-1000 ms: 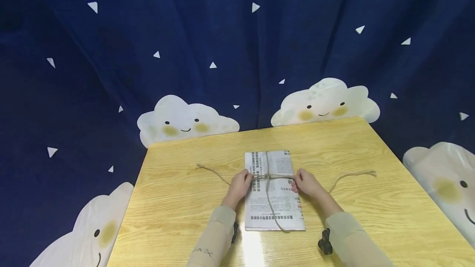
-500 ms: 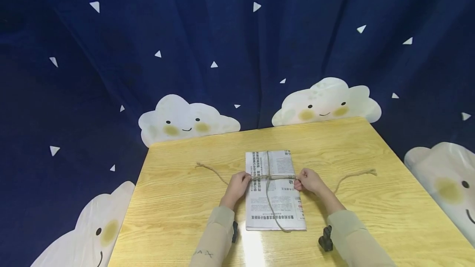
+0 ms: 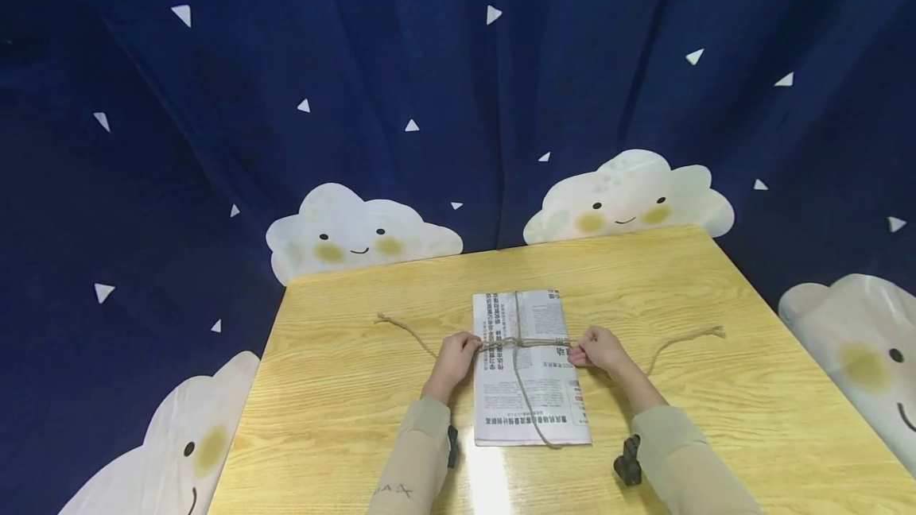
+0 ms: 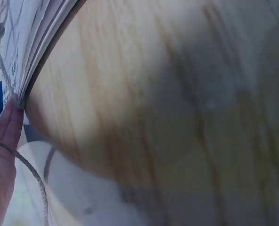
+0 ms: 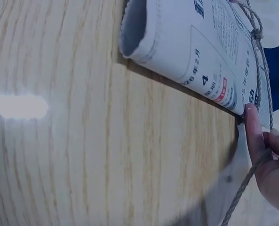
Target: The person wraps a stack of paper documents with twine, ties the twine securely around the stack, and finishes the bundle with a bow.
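A folded newspaper bundle [image 3: 533,392] lies flat on the wooden table, with brown twine [image 3: 525,342] crossed over it and knotted near the middle. At its left edge my left hand [image 3: 452,360] pinches one strand of the twine. My right hand [image 3: 599,350] pinches the other strand by the right edge. In the left wrist view, a twine end [image 4: 33,172] runs across the palm and hangs down. A fingertip of the right hand [image 5: 276,174] touches the folded paper edge in the right wrist view, and the twine passes between thumb and fingers.
Loose twine tails stretch over the wooden table [image 3: 343,388] to both sides. Behind the table hangs a dark blue curtain [image 3: 401,62] with white clouds and triangles. Both wrists carry small black devices, such as the one at the right cuff [image 3: 628,461].
Both hands have shifted slightly apart, the right one to the right. The twine stays held on both sides, and the newspaper bundle has hardly moved.
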Demonstrator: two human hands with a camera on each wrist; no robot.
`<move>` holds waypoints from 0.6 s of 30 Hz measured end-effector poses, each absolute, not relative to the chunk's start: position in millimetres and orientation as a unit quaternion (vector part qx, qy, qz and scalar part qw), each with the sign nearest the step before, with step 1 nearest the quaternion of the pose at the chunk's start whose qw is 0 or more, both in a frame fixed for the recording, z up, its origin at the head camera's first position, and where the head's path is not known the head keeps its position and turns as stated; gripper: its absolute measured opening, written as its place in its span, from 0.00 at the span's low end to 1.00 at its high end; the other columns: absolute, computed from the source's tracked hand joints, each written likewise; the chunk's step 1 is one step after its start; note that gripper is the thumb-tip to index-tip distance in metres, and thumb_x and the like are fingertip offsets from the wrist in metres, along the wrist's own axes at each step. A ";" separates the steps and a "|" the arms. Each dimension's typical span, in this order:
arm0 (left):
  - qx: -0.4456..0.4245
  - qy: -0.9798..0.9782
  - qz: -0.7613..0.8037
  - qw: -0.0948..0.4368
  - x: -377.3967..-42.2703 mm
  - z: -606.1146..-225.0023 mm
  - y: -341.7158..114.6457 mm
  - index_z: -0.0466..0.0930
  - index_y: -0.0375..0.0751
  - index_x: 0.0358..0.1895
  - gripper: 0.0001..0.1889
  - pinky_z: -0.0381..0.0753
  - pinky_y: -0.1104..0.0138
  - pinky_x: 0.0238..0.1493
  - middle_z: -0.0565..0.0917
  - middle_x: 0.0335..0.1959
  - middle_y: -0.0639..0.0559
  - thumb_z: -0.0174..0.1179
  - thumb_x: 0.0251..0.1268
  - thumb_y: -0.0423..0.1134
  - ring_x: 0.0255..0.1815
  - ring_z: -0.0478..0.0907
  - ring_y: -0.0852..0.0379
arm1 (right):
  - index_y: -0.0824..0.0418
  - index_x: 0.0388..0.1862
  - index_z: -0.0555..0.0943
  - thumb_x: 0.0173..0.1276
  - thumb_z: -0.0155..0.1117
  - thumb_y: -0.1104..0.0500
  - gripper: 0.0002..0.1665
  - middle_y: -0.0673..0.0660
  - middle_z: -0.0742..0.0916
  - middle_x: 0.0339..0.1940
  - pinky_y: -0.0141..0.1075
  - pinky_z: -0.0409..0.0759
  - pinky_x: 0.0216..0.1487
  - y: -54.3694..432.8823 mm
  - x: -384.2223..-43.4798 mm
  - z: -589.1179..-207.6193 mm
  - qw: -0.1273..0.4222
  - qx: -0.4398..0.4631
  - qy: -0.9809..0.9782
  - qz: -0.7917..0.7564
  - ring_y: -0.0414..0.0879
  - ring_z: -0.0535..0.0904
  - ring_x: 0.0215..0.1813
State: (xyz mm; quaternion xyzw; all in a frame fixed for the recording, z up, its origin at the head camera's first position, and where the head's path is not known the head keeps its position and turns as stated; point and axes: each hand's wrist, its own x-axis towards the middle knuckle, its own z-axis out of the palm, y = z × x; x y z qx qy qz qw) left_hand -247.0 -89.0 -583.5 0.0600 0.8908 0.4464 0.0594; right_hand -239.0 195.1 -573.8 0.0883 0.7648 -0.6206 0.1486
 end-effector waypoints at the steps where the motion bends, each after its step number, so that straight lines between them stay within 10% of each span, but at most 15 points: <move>1: 0.057 0.890 0.449 0.060 -246.8 -583.4 -89.1 0.80 0.36 0.43 0.13 0.76 0.65 0.39 0.82 0.40 0.46 0.47 0.69 0.38 0.38 0.76 0.56 | 0.79 0.36 0.63 0.70 0.38 0.71 0.08 0.72 0.81 0.30 0.39 0.83 0.37 194.9 -238.9 -573.9 0.148 0.091 0.764 -0.622 0.52 0.83 0.28; 13: 0.124 0.911 0.392 0.035 -244.4 -582.9 -88.2 0.80 0.36 0.39 0.08 0.78 0.65 0.37 0.80 0.36 0.48 0.53 0.66 0.36 0.36 0.76 0.56 | 0.74 0.36 0.66 0.70 0.41 0.69 0.07 0.65 0.79 0.31 0.36 0.81 0.32 186.2 -231.9 -572.5 0.125 0.074 0.812 -0.566 0.46 0.78 0.29; 18: 0.206 0.925 0.320 0.023 -246.8 -581.6 -80.5 0.79 0.39 0.34 0.05 0.77 0.67 0.42 0.78 0.34 0.52 0.55 0.64 0.35 0.38 0.74 0.57 | 0.71 0.51 0.71 0.71 0.45 0.62 0.15 0.61 0.79 0.32 0.33 0.75 0.28 177.9 -228.2 -569.9 0.105 0.036 0.854 -0.507 0.46 0.74 0.31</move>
